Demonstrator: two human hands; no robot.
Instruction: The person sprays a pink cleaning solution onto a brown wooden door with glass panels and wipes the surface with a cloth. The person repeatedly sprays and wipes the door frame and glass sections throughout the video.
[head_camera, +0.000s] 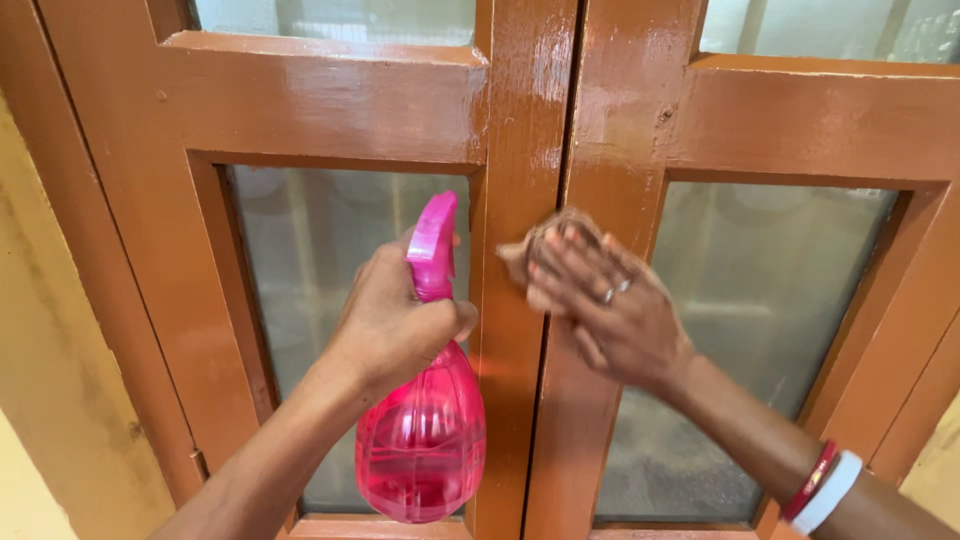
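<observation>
Wall (40, 400), pale yellow, at the far left edge, beside a brown wooden window frame (120, 250). Next along, frosted glass pane (310, 300) set in the left shutter. In front of that pane, left hand (395, 320) clenched around the neck of a pink spray bottle (425, 440), grip wrapped tight, bottle upright with its round see-through body hanging below the fist and its pink nozzle head poking up above the knuckles, pointed toward the window. Just right of the bottle, glossy centre posts (540, 120) where the two shutters meet. On that join, right hand (600, 305) spread flat, fingers pressing a small brownish cloth (540, 250) against the wood; cloth mostly hidden under the fingers, rings on two of them. Further right, second frosted pane (780, 290). At the lower right, red and white bangles (825, 485) on the right wrist.
</observation>
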